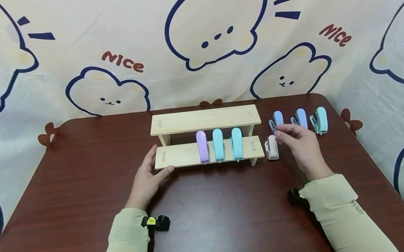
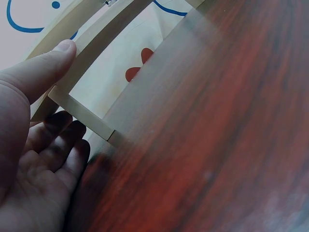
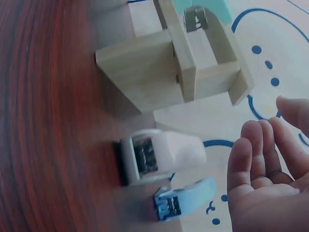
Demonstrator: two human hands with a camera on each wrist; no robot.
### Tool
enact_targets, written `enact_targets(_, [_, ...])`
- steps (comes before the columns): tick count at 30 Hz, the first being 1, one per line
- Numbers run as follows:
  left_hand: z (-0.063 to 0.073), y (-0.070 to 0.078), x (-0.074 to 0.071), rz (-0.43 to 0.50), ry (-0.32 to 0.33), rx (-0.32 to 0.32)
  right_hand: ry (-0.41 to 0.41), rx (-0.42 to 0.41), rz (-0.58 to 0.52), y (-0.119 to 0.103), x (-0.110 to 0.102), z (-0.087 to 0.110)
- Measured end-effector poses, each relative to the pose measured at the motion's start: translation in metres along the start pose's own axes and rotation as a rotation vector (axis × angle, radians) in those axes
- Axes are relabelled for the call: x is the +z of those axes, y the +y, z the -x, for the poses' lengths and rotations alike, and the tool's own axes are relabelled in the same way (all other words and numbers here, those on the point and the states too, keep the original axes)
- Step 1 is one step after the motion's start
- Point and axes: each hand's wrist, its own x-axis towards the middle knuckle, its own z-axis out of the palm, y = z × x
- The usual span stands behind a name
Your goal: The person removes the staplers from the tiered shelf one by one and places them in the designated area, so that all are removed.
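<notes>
A two-step wooden stand (image 1: 179, 156) bears a purple stapler (image 1: 202, 147) and two turquoise staplers (image 1: 218, 145) upright on its lower step. My left hand (image 1: 145, 180) holds the left end of that step. In the left wrist view the thumb (image 2: 60, 55) lies on the step's edge, while the fingers curl beside the leg (image 2: 84, 116). To the right of the stand, my right hand (image 1: 302, 149) hovers by a white stapler (image 1: 272, 148) and a blue stapler (image 1: 278, 118). The right wrist view shows its fingers (image 3: 239, 162) loosely bent, with nothing between them and the thumb.
Farther right on the brown table (image 1: 215, 226) stand another blue stapler (image 1: 301, 118) and a mint-green stapler (image 1: 321, 120), near the right edge. The stand's raised back step (image 1: 205, 120) carries nothing. A printed cloth (image 1: 151, 30) hangs behind the table and at its sides.
</notes>
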Motion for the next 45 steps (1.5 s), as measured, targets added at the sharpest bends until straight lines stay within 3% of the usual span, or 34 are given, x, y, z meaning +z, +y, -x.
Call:
enact_targets(10, [-0.001, -0.001, -0.001, -0.001, 0.002, 0.007, -0.072, -0.065, -0.004, -0.01, 0.012, 0.008])
enact_targets(22, [0.0, -0.001, -0.002, -0.009, -0.001, 0.001, -0.201, -0.064, 0.055, -0.016, 0.033, 0.016])
enact_targets(33, [0.001, -0.001, -0.001, -0.02, -0.004, -0.006, -0.266, -0.05, 0.073, -0.015, 0.046, 0.017])
enact_targets(45, [0.0, 0.0, -0.001, -0.012, -0.003, -0.003, -0.23, -0.036, 0.143, -0.016, 0.059, 0.02])
